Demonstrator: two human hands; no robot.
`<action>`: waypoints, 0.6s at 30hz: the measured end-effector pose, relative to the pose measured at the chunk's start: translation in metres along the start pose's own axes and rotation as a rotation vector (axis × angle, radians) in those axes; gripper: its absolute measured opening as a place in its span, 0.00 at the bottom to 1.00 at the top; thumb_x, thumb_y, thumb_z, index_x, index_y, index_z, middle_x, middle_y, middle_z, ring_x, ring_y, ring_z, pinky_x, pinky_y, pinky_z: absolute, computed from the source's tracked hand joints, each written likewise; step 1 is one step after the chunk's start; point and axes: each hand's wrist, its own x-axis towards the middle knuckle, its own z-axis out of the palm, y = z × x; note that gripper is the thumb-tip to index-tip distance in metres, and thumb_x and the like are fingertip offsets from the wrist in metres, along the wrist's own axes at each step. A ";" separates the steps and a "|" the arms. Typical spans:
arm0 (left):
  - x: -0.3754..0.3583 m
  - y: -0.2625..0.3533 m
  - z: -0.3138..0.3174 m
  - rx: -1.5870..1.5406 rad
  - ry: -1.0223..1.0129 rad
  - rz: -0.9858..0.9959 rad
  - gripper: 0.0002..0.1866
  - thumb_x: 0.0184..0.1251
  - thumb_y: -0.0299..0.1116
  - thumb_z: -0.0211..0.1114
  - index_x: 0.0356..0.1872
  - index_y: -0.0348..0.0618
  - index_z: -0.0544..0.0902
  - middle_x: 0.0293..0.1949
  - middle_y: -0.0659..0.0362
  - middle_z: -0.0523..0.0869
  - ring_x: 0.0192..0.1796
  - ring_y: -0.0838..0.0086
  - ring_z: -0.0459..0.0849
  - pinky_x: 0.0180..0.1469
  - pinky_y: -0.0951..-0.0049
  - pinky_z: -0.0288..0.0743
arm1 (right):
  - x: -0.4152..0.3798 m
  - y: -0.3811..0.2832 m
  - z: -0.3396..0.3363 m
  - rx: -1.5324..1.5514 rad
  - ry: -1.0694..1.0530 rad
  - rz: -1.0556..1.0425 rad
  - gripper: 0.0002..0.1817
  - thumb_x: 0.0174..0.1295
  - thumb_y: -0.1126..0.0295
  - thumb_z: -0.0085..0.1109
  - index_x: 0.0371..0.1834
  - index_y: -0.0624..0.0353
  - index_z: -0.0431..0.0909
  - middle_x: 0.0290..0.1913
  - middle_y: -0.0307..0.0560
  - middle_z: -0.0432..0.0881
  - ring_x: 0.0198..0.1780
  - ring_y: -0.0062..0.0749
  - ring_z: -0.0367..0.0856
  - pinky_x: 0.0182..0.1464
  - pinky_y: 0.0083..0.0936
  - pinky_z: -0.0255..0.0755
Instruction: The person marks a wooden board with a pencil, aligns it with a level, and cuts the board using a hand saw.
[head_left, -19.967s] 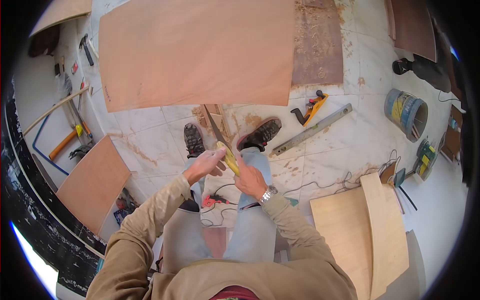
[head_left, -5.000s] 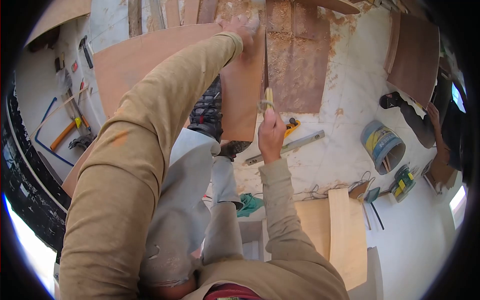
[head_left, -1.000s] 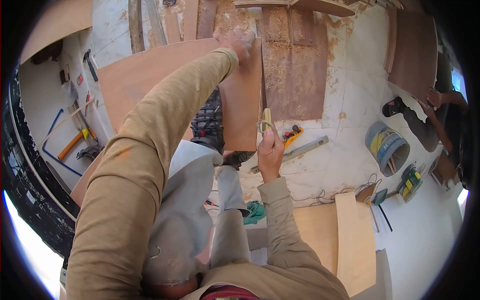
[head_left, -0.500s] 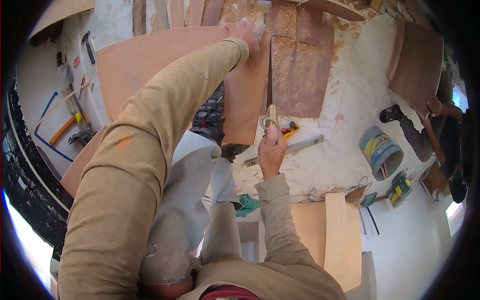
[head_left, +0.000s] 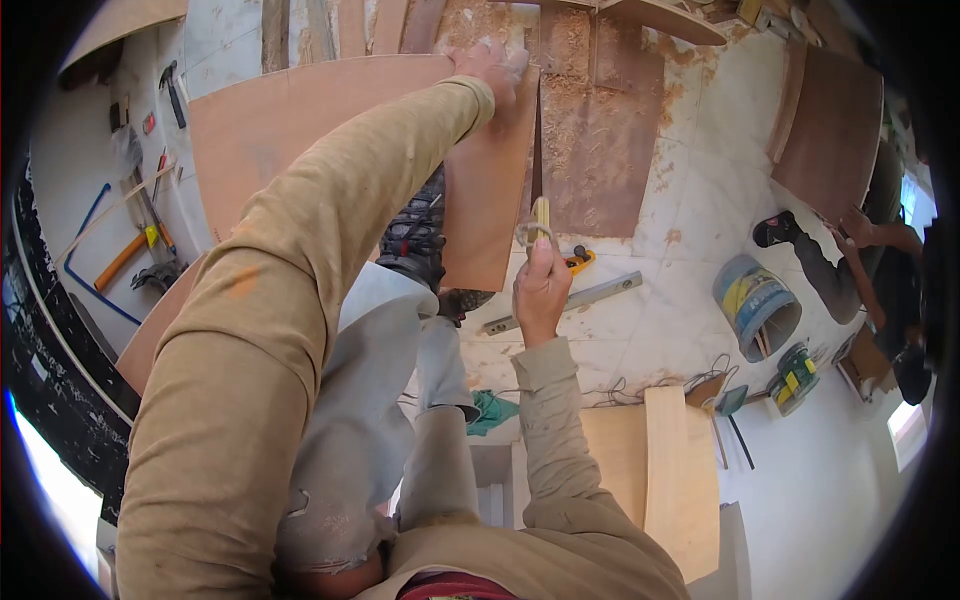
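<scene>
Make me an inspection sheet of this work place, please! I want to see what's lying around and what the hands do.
Surface: pale tiled floor, wood shavings about.
Job's things: wooden panel under the person's shoe; yellow-handled saw at its right edge.
Clutter: hand plane, level, hammer, bucket.
Hands: left hand on the panel near its far right corner; right hand grips the saw's handle.
Cables: dark cord near pale boards.
Surroundings: another person's hand near a brown panel.
</scene>
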 end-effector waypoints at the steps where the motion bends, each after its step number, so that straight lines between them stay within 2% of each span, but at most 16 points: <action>1: -0.003 0.002 -0.001 0.006 -0.011 -0.003 0.58 0.34 0.38 0.89 0.72 0.52 0.63 0.69 0.49 0.71 0.76 0.46 0.65 0.69 0.14 0.54 | 0.005 -0.008 -0.001 -0.060 -0.026 0.048 0.24 0.81 0.56 0.47 0.53 0.68 0.84 0.30 0.56 0.83 0.33 0.36 0.79 0.41 0.38 0.75; 3: 0.000 0.004 -0.001 0.012 0.005 -0.010 0.58 0.35 0.38 0.89 0.72 0.53 0.63 0.69 0.49 0.70 0.76 0.46 0.65 0.69 0.15 0.54 | 0.092 -0.010 0.035 -0.121 0.048 -0.201 0.23 0.80 0.56 0.48 0.50 0.69 0.84 0.32 0.61 0.84 0.30 0.46 0.77 0.39 0.41 0.74; 4: 0.001 0.005 0.004 0.012 0.011 -0.013 0.58 0.35 0.38 0.89 0.72 0.53 0.64 0.69 0.50 0.70 0.76 0.47 0.65 0.69 0.15 0.54 | 0.132 -0.022 0.055 -0.019 0.113 -0.299 0.23 0.79 0.56 0.50 0.46 0.70 0.84 0.32 0.66 0.83 0.29 0.54 0.75 0.39 0.43 0.73; 7: -0.003 0.001 0.006 0.013 0.017 -0.005 0.57 0.34 0.38 0.89 0.72 0.54 0.64 0.70 0.50 0.70 0.76 0.47 0.65 0.69 0.16 0.55 | 0.160 -0.035 0.061 -0.037 0.070 -0.286 0.23 0.79 0.56 0.50 0.46 0.70 0.84 0.34 0.65 0.84 0.32 0.50 0.79 0.41 0.41 0.74; 8: -0.002 0.001 0.001 0.008 0.027 0.004 0.57 0.34 0.38 0.89 0.72 0.54 0.65 0.70 0.50 0.70 0.76 0.47 0.65 0.69 0.16 0.56 | 0.142 -0.022 0.052 -0.022 0.032 -0.131 0.23 0.79 0.57 0.50 0.48 0.69 0.84 0.34 0.64 0.84 0.35 0.45 0.81 0.42 0.39 0.74; 10: -0.007 0.003 -0.005 0.008 -0.006 -0.008 0.57 0.34 0.38 0.88 0.72 0.54 0.64 0.70 0.49 0.70 0.76 0.47 0.65 0.69 0.17 0.56 | 0.053 0.010 0.020 0.000 -0.002 -0.006 0.23 0.79 0.57 0.49 0.52 0.69 0.85 0.33 0.62 0.83 0.37 0.36 0.82 0.44 0.37 0.74; 11: -0.008 0.005 -0.007 0.011 -0.023 -0.010 0.57 0.34 0.38 0.88 0.72 0.54 0.64 0.70 0.49 0.70 0.76 0.47 0.65 0.69 0.17 0.56 | 0.013 0.013 0.008 0.012 0.011 -0.044 0.23 0.80 0.58 0.48 0.53 0.68 0.85 0.32 0.60 0.82 0.36 0.31 0.80 0.43 0.37 0.74; 13: -0.004 0.006 -0.011 0.010 -0.014 -0.005 0.57 0.35 0.38 0.88 0.72 0.54 0.64 0.70 0.49 0.70 0.76 0.47 0.65 0.69 0.18 0.55 | -0.013 0.009 -0.002 0.063 0.040 -0.039 0.23 0.80 0.58 0.48 0.54 0.68 0.85 0.31 0.59 0.82 0.35 0.29 0.78 0.42 0.36 0.74; 15: -0.012 0.005 -0.002 0.006 -0.039 -0.009 0.56 0.35 0.38 0.88 0.72 0.53 0.64 0.70 0.48 0.70 0.76 0.47 0.65 0.69 0.19 0.55 | -0.001 0.006 0.004 0.032 0.020 -0.008 0.23 0.80 0.58 0.48 0.54 0.68 0.85 0.31 0.61 0.82 0.34 0.31 0.78 0.41 0.37 0.74; 16: -0.011 0.006 -0.005 0.003 -0.039 -0.011 0.56 0.36 0.38 0.87 0.72 0.53 0.64 0.70 0.48 0.70 0.77 0.47 0.64 0.69 0.18 0.55 | 0.048 -0.002 0.018 -0.022 -0.007 -0.007 0.23 0.80 0.57 0.48 0.53 0.68 0.85 0.32 0.62 0.83 0.34 0.33 0.80 0.41 0.37 0.75; 17: -0.009 0.006 -0.009 -0.001 -0.030 -0.016 0.56 0.36 0.38 0.87 0.72 0.53 0.64 0.70 0.48 0.69 0.77 0.47 0.64 0.69 0.18 0.55 | 0.095 -0.011 0.035 -0.097 0.039 -0.153 0.23 0.79 0.56 0.49 0.50 0.68 0.85 0.31 0.65 0.83 0.32 0.42 0.80 0.40 0.39 0.75; 18: -0.006 0.006 -0.005 -0.002 -0.010 -0.021 0.56 0.36 0.38 0.87 0.72 0.53 0.64 0.71 0.48 0.69 0.77 0.47 0.64 0.69 0.18 0.55 | 0.137 -0.018 0.054 0.009 0.122 -0.317 0.24 0.79 0.55 0.50 0.47 0.69 0.84 0.30 0.65 0.81 0.30 0.47 0.75 0.38 0.42 0.72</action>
